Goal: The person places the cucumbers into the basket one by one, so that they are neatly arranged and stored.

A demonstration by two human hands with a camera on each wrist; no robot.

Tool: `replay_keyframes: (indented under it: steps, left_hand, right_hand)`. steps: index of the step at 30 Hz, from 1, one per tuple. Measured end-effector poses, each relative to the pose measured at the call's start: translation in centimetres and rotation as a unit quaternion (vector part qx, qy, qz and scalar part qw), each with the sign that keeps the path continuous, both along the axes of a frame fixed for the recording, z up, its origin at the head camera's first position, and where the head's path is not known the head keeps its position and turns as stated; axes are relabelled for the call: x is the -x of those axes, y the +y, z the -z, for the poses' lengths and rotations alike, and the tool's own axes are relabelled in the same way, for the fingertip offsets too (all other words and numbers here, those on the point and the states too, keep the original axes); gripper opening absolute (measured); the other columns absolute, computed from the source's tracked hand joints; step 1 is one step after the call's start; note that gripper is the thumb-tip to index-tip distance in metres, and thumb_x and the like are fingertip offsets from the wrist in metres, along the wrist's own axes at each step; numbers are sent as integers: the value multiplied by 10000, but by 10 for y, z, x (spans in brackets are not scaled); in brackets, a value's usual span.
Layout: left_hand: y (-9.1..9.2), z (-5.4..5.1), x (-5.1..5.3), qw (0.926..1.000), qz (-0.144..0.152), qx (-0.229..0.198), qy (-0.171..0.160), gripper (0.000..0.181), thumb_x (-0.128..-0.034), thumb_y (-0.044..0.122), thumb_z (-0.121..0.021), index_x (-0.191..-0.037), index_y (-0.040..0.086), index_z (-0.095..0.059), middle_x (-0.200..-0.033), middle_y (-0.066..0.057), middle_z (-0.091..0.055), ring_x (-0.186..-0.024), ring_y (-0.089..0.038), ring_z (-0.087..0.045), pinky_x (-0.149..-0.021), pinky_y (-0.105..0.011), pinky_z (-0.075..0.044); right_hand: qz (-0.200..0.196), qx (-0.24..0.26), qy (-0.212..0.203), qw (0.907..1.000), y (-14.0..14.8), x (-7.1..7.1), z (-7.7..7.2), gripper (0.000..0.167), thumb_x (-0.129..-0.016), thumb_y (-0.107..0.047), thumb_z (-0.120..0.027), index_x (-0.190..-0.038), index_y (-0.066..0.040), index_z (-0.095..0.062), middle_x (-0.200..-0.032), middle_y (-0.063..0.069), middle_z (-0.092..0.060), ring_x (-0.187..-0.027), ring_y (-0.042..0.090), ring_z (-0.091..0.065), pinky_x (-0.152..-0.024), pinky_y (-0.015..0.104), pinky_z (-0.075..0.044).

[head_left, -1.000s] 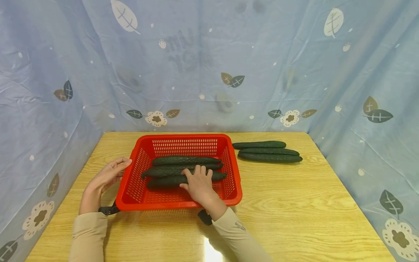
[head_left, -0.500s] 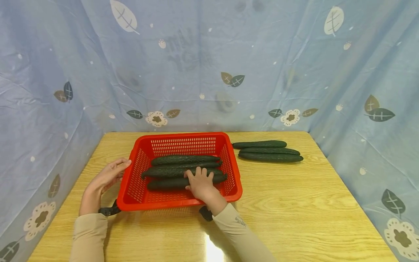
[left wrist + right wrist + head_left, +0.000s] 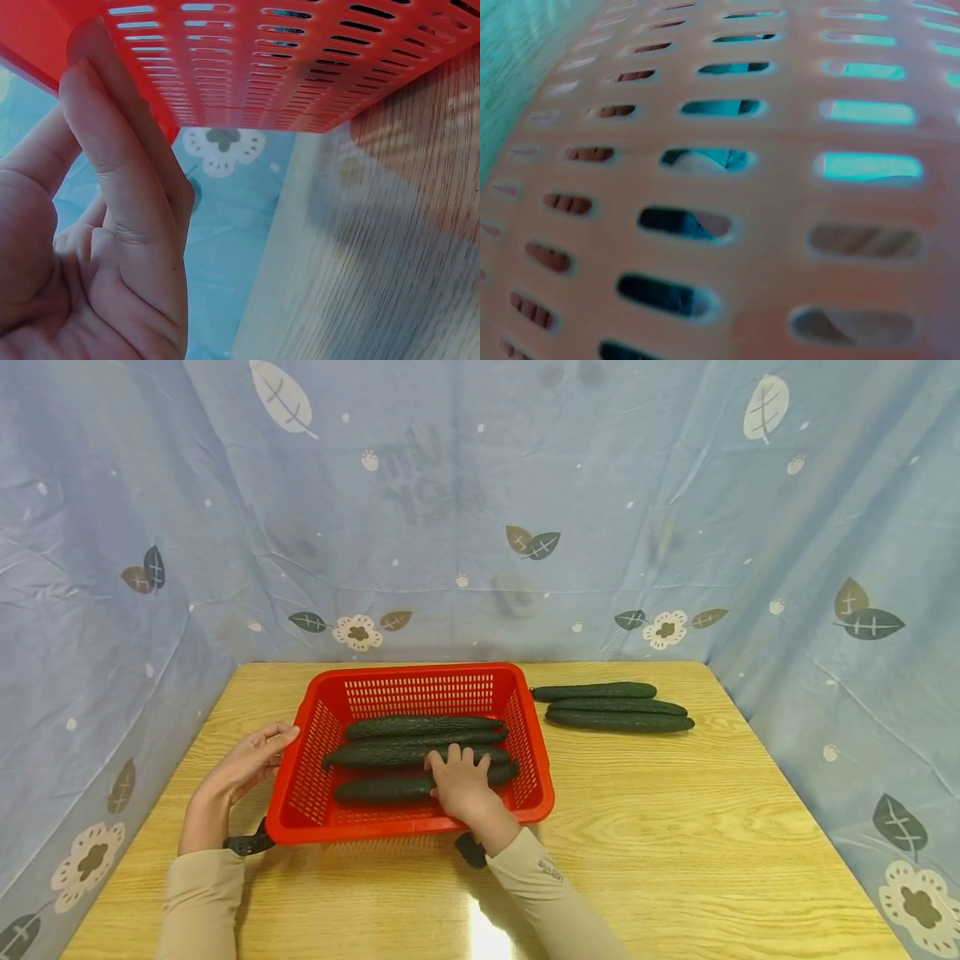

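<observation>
A red slotted plastic basket (image 3: 408, 671) stands on the table, with three dark green cucumbers lying lengthwise inside. My left hand (image 3: 251, 760) holds the basket's left rim; the left wrist view shows its fingers (image 3: 124, 161) against the rim's underside. Inside the basket, my right hand (image 3: 465, 789) grips the front cucumber (image 3: 381, 790) toward its right end. Behind it lie the middle cucumber (image 3: 390, 753) and the back cucumber (image 3: 420, 725). In the right wrist view the basket wall (image 3: 780, 195) fills the frame, and the hand behind it shows only through the slots.
Three more cucumbers lie on the table right of the basket: a rear one (image 3: 600, 691), a middle one (image 3: 615, 704) and a front one (image 3: 622, 720). The wooden table (image 3: 675, 835) is enclosed by a patterned blue curtain (image 3: 420, 527) at the back and sides.
The front cucumber has shifted slightly toward me with my right hand, widening the gap to the middle one. The basket's right side has tilted or shifted a little. My left hand stays at the rim.
</observation>
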State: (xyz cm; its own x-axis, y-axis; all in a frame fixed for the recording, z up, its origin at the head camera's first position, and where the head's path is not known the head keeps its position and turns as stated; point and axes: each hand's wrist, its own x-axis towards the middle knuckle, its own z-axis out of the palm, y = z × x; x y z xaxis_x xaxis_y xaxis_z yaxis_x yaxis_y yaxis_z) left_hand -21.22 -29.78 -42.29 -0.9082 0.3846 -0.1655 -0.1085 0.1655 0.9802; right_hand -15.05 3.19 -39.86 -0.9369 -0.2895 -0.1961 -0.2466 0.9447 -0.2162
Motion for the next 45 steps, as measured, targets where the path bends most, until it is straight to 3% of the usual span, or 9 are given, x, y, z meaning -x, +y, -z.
replay_keyframes:
  steps: [6,12,18,28,36,45]
  left_hand:
    - [-1,-1,-1,10000,-21,-13,-8,155,-1011,242,-396,-1026,133,-505,-870,48,-614,-762,-130,-639,-694,-287,-533]
    - [0,-2,-1,10000,19,9,-36,169,-1013,249,-388,-1040,118,-492,-874,34,-625,-770,-147,-646,-697,-309,-537]
    - [1,-1,0,9999,-66,63,-74,169,-1009,267,-398,-1026,129,-494,-866,41,-628,-770,-143,-650,-702,-308,-537]
    - [1,0,0,9999,-100,78,-25,168,-1008,269,-400,-1015,139,-505,-872,46,-632,-772,-144,-654,-704,-307,-538]
    - [2,-1,-1,10000,-74,56,16,184,-1012,255,-392,-1044,120,-511,-892,40,-634,-787,-150,-656,-717,-310,-538]
    - [2,-1,-2,9999,-104,109,5,190,-1011,264,-391,-1055,116,-500,-892,44,-630,-789,-147,-655,-721,-312,-538]
  right_hand:
    - [17,29,324,9995,1,-1,1,303,-894,-369,-590,-1116,-186,-496,-972,72,-447,-900,290,-422,-856,499,-348]
    - [28,149,774,9969,5,-2,0,328,-883,-412,-586,-1102,-182,-506,-990,68,-452,-865,263,-414,-796,447,-356]
    - [-112,598,1376,9886,17,0,0,299,-898,-394,-580,-1086,-168,-528,-972,66,-453,-779,216,-355,-669,343,-273]
    - [-259,1100,2168,9696,43,-1,-4,299,-903,-363,-588,-1122,-164,-545,-961,54,-491,-802,222,-430,-674,311,-315]
    - [-154,1580,2522,9546,63,-4,-13,306,-899,-324,-610,-1136,-142,-546,-1026,59,-496,-854,225,-432,-721,327,-320]
    - [24,1769,3296,9274,89,2,-18,351,-896,-316,-615,-1176,-119,-535,-1025,83,-499,-853,240,-474,-672,323,-327]
